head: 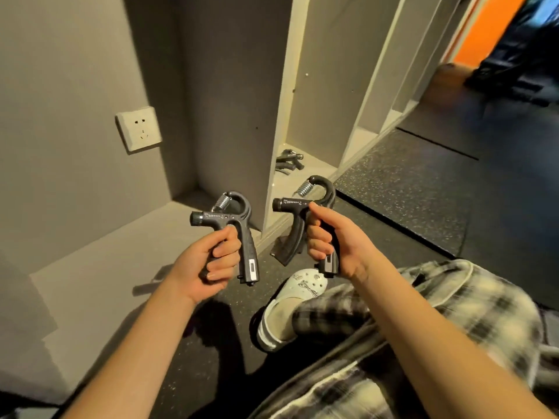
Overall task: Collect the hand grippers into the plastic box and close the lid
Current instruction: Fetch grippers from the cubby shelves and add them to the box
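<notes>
Mid-frame above the dark floor (393, 207), the left hand (217, 261) is curled round one hand gripper (225, 219) and the right hand (329, 240) round a second gripper (292, 237), each held by a handle. Spare grippers (287, 163) lie well apart on the cabinet shelf (314, 167). They look like rigid plastic with a steel spring, likely light and sturdy, and the handles are the sure hold; the plastic box is not in view.

My left hand (211, 261) and right hand (332, 237) are bare, forearms (142, 337) too. I wear black-and-white checked trousers (472, 303) and a white clog (298, 287), seemingly studded with small charms.
</notes>
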